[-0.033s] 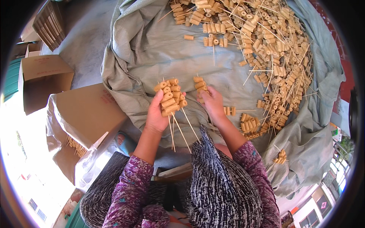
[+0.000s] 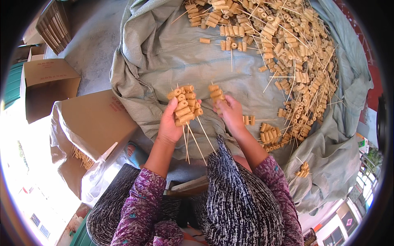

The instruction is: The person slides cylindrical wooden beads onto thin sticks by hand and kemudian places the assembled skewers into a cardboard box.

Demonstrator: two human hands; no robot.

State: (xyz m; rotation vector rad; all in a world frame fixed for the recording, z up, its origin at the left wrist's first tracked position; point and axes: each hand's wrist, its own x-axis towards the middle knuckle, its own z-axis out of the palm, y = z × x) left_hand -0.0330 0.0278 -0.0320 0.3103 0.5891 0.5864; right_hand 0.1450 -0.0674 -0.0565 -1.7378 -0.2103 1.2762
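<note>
My left hand point(image 2: 167, 126) is closed around a bunch of skewers point(image 2: 186, 107) threaded with short, hollow, tan tube-shaped pieces. Their bare sticks point down toward my lap. To the right of the bunch and apart from it, my right hand point(image 2: 232, 115) grips another skewer point(image 2: 216, 94) of the same pieces, its upper end standing above the fingers and its lower part hidden by them. Just beyond my right wrist, a loose skewer point(image 2: 248, 120) lies on the grey-green woven sheet point(image 2: 172, 61).
A large heap of such skewers point(image 2: 303, 49) covers the sheet's right and far side. At left stand an open cardboard box point(image 2: 49, 71) and a plastic-lined carton point(image 2: 94, 119) with skewers inside. Flattened cardboard point(image 2: 53, 26) leans at the far left. One small skewer point(image 2: 303, 169) lies at lower right.
The skewer in my right hand has shifted very slightly downward and looks a little smeared by motion. My left hand and its bunch are nearly unchanged.
</note>
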